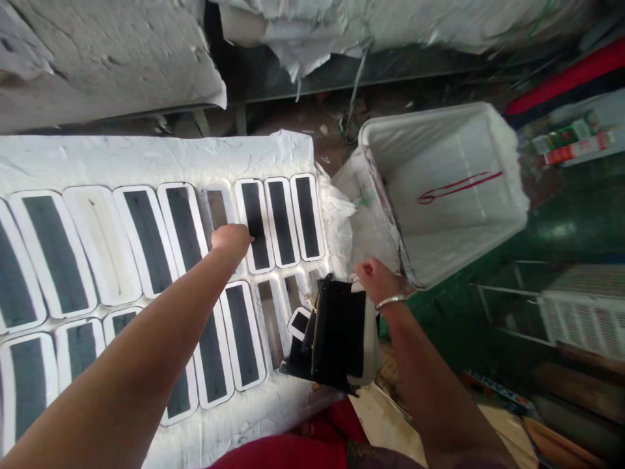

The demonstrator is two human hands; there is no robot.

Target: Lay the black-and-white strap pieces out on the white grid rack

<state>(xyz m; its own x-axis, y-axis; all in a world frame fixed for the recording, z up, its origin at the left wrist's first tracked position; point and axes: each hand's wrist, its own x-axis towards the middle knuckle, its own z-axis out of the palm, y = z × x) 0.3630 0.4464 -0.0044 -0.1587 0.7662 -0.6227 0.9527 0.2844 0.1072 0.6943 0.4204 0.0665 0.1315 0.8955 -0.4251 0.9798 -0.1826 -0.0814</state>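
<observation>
Rows of white-rimmed oblong pieces with dark centres (280, 221) lie side by side on a white-covered table (146, 159). My left hand (230, 238) reaches out over the upper row and rests on one piece whose centre looks shiny (216, 207); the fingers curl down, and I cannot make out whether they hold anything. My right hand (375, 279), wearing a metal bangle, grips the top of a stack of black pieces (336, 335) held upright at the table's right edge.
A large white plastic bin (469, 215) stands tilted to the right of the table, with a red mark inside. Crumpled white plastic (336, 215) hangs between bin and table. Torn white sheeting covers the surface behind. Green floor lies to the right.
</observation>
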